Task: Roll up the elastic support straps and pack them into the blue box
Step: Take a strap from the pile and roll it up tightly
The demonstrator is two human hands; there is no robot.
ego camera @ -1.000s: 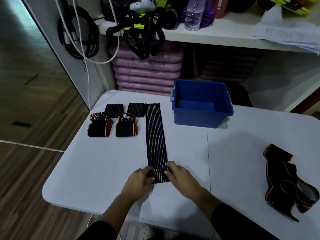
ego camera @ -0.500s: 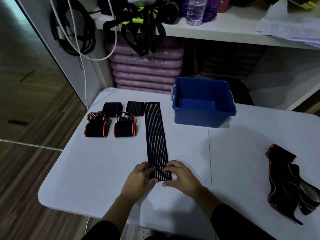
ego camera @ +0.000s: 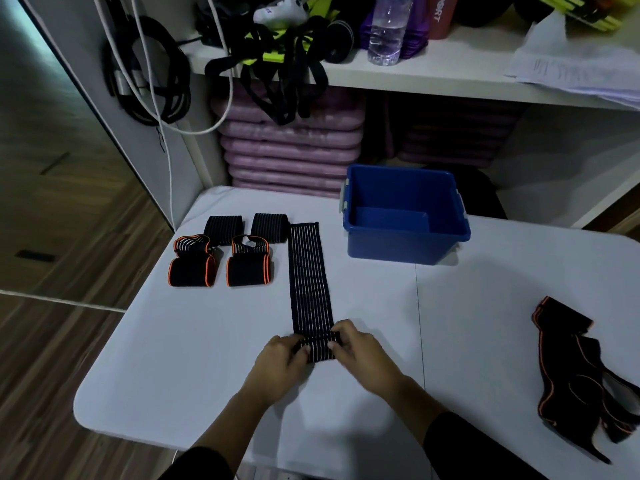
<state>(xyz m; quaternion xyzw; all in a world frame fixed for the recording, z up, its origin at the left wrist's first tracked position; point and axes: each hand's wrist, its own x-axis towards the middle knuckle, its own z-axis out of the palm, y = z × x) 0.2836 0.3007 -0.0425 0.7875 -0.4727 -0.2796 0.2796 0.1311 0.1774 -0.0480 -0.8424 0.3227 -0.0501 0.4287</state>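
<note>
Pinching the started roll at the near end of the striped elastic strap with the left hand and the right hand, one at each edge, fingers curled over it. Lies flat on the white table, long axis straight away from the body, far end pointing forward, just left of the blue box. Equally near to both hands, unrolled length directly ahead of them. Probably calls for rolling forward along that axis, evenly on both sides.
</note>
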